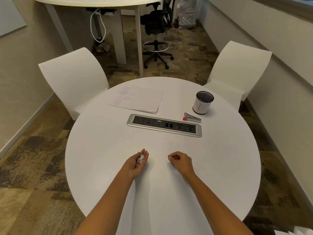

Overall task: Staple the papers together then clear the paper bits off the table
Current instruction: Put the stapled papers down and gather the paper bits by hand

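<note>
A round, smooth white worktop point(105, 167) fills the middle of a small carpeted office, and the work on it looks close to finished. The small heap of torn white paper bits point(140, 158) lies in the upturned palm of the left hand point(135, 164), low over the near part of the worktop. Its fingers point(145, 152) are relaxed and gently cupped together, cradling the scraps rather than pinching them. Just beside it, apart from it, the right hand point(180, 161) rests knuckles up with its fingers curled in and the tips drawn toward the thumb. Whether they pinch one last scrap cannot be told. A faint speck shows on the worktop next to it, too small to identify. The step in hand appears to be the clearing: the flat stack of printed white papers point(137, 100) lies squared on the far side, though any staple is too small to see. The next move probably calls for keeping the left palm level and cupped, since such light, loose flakes would spill or drift at a tilt, and for carrying them off to some bin. A brushed silver and black socket strip point(164, 125) is set into the worktop between the hands and the papers. At its right end lies a small pink and metal stapler point(192, 117), near a cylindrical white pen cup with a black mesh rim point(202, 102). Two curved, matte white chairs point(72, 77) stand beyond the far edge.
</note>
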Demonstrator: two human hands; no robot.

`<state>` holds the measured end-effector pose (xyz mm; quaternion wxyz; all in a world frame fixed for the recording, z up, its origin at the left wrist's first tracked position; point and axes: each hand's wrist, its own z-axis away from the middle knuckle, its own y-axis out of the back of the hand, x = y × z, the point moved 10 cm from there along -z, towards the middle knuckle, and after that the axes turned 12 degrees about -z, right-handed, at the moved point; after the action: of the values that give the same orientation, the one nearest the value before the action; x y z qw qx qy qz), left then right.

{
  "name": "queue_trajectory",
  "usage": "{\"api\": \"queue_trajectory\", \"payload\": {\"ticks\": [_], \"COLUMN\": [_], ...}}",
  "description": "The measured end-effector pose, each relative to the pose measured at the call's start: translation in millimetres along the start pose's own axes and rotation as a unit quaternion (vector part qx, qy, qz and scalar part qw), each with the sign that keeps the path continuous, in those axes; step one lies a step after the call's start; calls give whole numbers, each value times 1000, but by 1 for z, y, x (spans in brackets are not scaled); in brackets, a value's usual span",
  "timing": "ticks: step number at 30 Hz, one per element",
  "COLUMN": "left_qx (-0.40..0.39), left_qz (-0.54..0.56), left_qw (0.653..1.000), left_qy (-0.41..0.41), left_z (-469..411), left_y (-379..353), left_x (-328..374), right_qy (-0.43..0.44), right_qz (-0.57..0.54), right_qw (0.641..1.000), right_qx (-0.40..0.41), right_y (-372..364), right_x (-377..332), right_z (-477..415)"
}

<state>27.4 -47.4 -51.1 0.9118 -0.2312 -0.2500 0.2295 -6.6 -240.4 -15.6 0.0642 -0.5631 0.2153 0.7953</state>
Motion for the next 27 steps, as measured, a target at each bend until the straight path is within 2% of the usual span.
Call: {"api": "queue_trajectory", "payload": {"ticks": [7, 12, 17, 19, 23, 25, 27], "left_qx": [28, 27, 23, 24, 25, 28, 29], "left_qz": [18, 9, -1, -9, -7, -5, -3], "left_qw": [999, 999, 1000, 1000, 1000, 1000, 1000], "left_qy": [-21, -26, -16, -15, -2, -1, 1], "left_z": [-6, -8, -10, -10, -12, -13, -15], "left_y": [17, 17, 15, 13, 11, 10, 11], "left_x": [9, 4, -2, -3, -6, -6, -5], "right_qy": [44, 86, 115, 110, 140, 174, 152], "right_qz": [88, 171, 283, 354, 431, 403, 360], "right_qw": [995, 981, 949, 922, 885, 892, 912], "right_qx": [14, -28, -76, -115, -104, -110, -127], "right_y": [-5, -19, -39, -49, -54, -56, -53], "right_x": [11, 1, -3, 1, -10, -11, -15], "right_z": [2, -6, -12, -11, -1, -4, -5]}}
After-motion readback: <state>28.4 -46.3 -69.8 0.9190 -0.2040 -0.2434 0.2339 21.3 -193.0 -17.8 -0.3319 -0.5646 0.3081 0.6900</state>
